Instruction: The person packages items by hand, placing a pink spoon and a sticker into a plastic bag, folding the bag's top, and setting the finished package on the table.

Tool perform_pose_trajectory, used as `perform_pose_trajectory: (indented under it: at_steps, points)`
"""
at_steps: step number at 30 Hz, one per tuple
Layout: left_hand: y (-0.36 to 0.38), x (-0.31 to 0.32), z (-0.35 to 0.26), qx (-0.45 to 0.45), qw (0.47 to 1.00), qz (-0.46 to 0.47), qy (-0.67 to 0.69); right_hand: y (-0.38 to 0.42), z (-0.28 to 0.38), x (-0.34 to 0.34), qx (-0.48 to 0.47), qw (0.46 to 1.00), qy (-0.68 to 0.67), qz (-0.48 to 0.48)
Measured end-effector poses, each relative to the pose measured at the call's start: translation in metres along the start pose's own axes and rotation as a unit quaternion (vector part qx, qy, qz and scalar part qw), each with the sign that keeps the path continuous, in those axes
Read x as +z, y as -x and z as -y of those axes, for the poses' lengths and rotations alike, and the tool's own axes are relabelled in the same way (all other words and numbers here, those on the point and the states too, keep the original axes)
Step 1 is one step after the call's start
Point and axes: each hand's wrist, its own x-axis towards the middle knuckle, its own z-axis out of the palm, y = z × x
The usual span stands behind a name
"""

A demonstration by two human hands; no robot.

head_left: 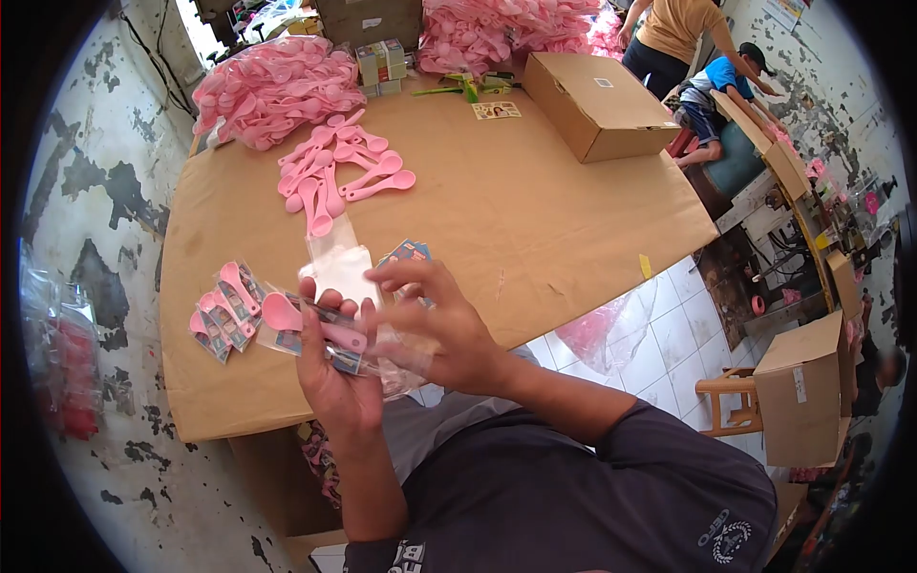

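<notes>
In the head view, the left hand [339, 387] is raised over the near left part of the brown tabletop [535, 220], its fingers and thumb closed on a packaged spoon [330, 329]. The pink spoon lies slantwise in its clear wrapping, bowl to the left and handle to the right, with a printed card [344, 358] partly visible beneath it.

The right hand [444, 329] is just beside it, over the right end of the wrapping. Its grip looks parted, the fingers bent and spread toward the left hand; blur hides whether any fingertip touches the plastic.

Left of the hands, several packed spoons [224, 313] lie overlapping in a fan. Beyond the fingers are clear bags [339, 263], and beside them a few printed cards [406, 251], partly covered by the right hand. Farther out is a loose heap of pink spoons [334, 177], and behind it a larger pile in clear plastic [277, 91]. Stacked cards [382, 65] stand beside that pile, with a green tool [468, 88] and a small printed sheet [496, 111] farther right. A closed cardboard box [602, 110] sits at the far right, and a second large pink pile [516, 33] is at the back.

Past the tabletop, one person [673, 43] stands bent forward and another [712, 91] sits nearby. A wooden stool [731, 403] and a carton [800, 393] are at the right.
</notes>
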Motion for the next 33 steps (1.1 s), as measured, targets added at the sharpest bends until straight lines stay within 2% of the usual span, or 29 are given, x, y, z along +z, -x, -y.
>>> perform_pose_trajectory:
  at_steps: [1,2,6,8,10,12,16,18,20,21,22,23,24,26,28,29,33]
  points:
    - [-0.001,-0.001,-0.003,-0.003,0.998,-0.053,-0.018,-0.002,-0.001,-0.007,-0.095,0.994,0.019,0.049]
    - [-0.004,-0.005,-0.008,-0.004,0.998,-0.054,-0.019,-0.002,0.000,-0.012,-0.188,0.977,0.038,0.097]
    - [-0.014,-0.019,-0.029,-0.003,0.998,-0.063,0.022,-0.004,-0.006,-0.036,-0.118,0.987,0.000,0.113]
    - [-0.011,-0.004,-0.029,-0.064,0.998,-0.023,0.014,-0.011,-0.015,-0.033,-0.127,0.985,0.050,0.103]
    - [-0.007,0.008,-0.016,-0.079,0.997,-0.004,-0.024,-0.015,-0.019,-0.023,-0.178,0.964,0.156,0.119]
    - [-0.003,0.014,-0.008,-0.175,0.984,-0.016,0.007,-0.014,-0.017,-0.017,-0.179,0.962,0.157,0.129]
    - [-0.004,0.026,0.003,-0.224,0.974,-0.013,0.020,-0.021,-0.014,-0.022,-0.179,0.967,0.109,0.145]
    - [-0.003,0.016,-0.001,-0.214,0.977,0.001,0.021,-0.024,-0.014,-0.029,-0.159,0.979,0.050,0.121]
    - [-0.003,0.019,-0.005,-0.153,0.984,0.017,-0.090,-0.025,-0.009,-0.039,-0.157,0.980,0.037,0.115]
    - [-0.003,0.024,-0.006,-0.113,0.984,0.033,-0.132,-0.023,-0.006,-0.044,-0.078,0.989,0.019,0.125]
    - [-0.003,0.020,-0.008,-0.113,0.984,0.033,-0.132,-0.023,-0.003,-0.046,0.000,0.991,0.001,0.135]
    - [-0.003,0.012,-0.012,-0.095,0.967,0.108,-0.211,-0.027,-0.003,-0.045,-0.072,0.990,0.021,0.120]
    - [-0.004,0.010,-0.014,-0.076,0.937,0.181,-0.288,-0.025,-0.001,-0.043,-0.072,0.990,0.021,0.121]
    - [0.004,0.015,-0.009,-0.062,0.935,0.159,-0.310,-0.017,0.004,-0.035,0.144,0.977,-0.043,0.151]
    - [0.006,0.016,-0.007,-0.035,0.886,0.092,-0.453,-0.014,0.005,-0.029,0.163,0.972,-0.035,0.169]
    - [0.007,0.016,-0.007,-0.027,0.911,0.059,-0.407,-0.014,0.005,-0.027,0.183,0.965,-0.024,0.185]
    - [0.012,0.010,-0.010,-0.005,0.911,0.013,-0.411,-0.014,0.007,-0.025,0.187,0.959,-0.059,0.206]
